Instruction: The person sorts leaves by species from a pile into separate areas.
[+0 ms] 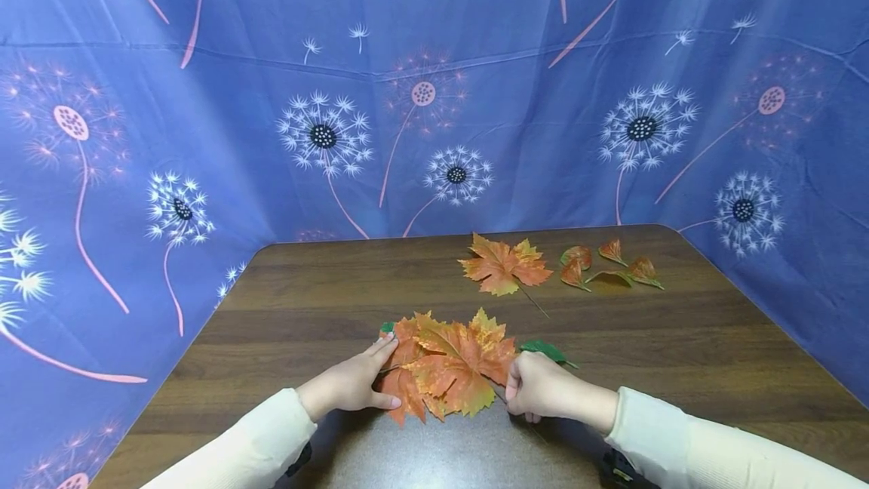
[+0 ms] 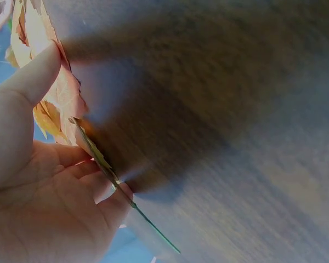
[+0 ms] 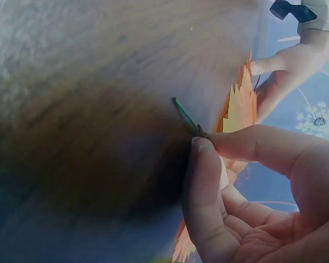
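Observation:
Overlapping orange and yellow artificial maple leaves [image 1: 458, 368] lie near the front of the table, between the hands. My left hand [image 1: 356, 379] rests on their left side, its fingers spread and fairly straight. In the left wrist view, its thumb touches a leaf edge and its fingers lie by a green-tipped stem [image 2: 156, 229]. On the right, my right hand [image 1: 546, 391] pinches a thin maple leaf stem [image 3: 185, 112] between thumb and index finger, the tip poking out. A green leaf [image 1: 546, 351] lies just behind that hand; a green bit [image 1: 388, 327] shows by the left fingertips.
Farther back on the wooden table [image 1: 326, 285] lies another orange maple leaf [image 1: 498, 266] with its stem toward me. Several small curled orange leaves [image 1: 641, 269] lie to its right. A blue dandelion-print cloth [image 1: 434, 21] hangs behind and beside the table.

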Demonstrator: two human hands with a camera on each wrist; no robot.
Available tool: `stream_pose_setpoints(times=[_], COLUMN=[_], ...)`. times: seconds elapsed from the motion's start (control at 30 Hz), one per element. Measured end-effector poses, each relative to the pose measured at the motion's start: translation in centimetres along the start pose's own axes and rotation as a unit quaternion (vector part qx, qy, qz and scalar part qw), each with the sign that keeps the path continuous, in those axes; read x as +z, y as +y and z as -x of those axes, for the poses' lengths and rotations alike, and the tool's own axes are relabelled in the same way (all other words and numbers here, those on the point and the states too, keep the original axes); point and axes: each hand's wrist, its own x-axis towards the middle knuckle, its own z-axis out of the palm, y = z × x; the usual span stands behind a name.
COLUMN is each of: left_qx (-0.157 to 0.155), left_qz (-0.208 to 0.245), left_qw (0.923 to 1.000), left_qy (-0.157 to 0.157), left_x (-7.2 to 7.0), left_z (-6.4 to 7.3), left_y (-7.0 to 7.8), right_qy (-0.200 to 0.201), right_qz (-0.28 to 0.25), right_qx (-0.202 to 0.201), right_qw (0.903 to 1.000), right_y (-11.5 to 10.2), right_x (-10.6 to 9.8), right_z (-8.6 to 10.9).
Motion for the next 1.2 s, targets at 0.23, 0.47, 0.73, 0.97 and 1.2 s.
stream_pose_setpoints(times=[0.23,0.47,0.73,0.97,1.2], left_qx=[-0.006,0.000,0.004,0.006,0.012], left_qz=[0.001,-0.007,-0.012,-0.011,-0.019], left_qw=[1.0000,1.0000,0.9999,0.9998,0.9996], left_qy=[-0.001,0.003,0.009,0.012,0.015], left_x=[0.2,0.2,0.3,0.2,0.2], left_z=[0.0,0.0,-0.2,-0.2,-0.2], left_y=[0.0,-0.1,-0.4,-0.4,-0.2], right_qy=[-0.017,-0.027,-0.049,-0.055,-0.031], right_qz=[-0.026,-0.046,-0.118,-0.181,-0.189], right_qx=[-0.003,0.008,0.020,0.004,-0.013], right_qw=[0.9995,0.9985,0.9916,0.9819,0.9813], right_y=[0.2,0.0,-0.7,-0.9,-1.0], right_x=[-0.2,-0.2,-0.6,-1.1,-1.9], right_z=[0.0,0.0,0.0,-0.9,-1.8])
